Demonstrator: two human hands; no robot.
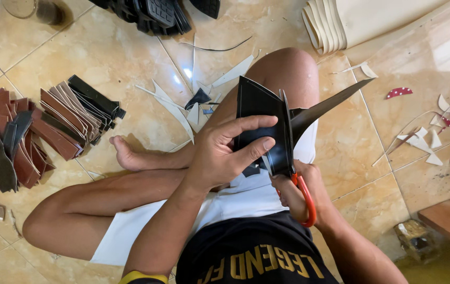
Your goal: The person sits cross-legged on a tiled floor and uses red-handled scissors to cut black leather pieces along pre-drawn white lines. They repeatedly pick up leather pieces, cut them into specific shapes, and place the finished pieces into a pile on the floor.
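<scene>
The left hand (225,152) pinches a black sheet (259,118) between thumb and fingers above the lap, while the right hand (301,194) is closed through the orange handles of the scissors (309,113), whose open blades stand around the sheet's right edge. The sheet looks thin, light and bendy yet firm enough to stand up by itself, so I judge it best gripped close beside the cut, where it would flop least. The lower part of the sheet and most right fingers are hidden, and the dark heap (156,13) at the top edge of the tiled floor (114,58) is cut off.
</scene>
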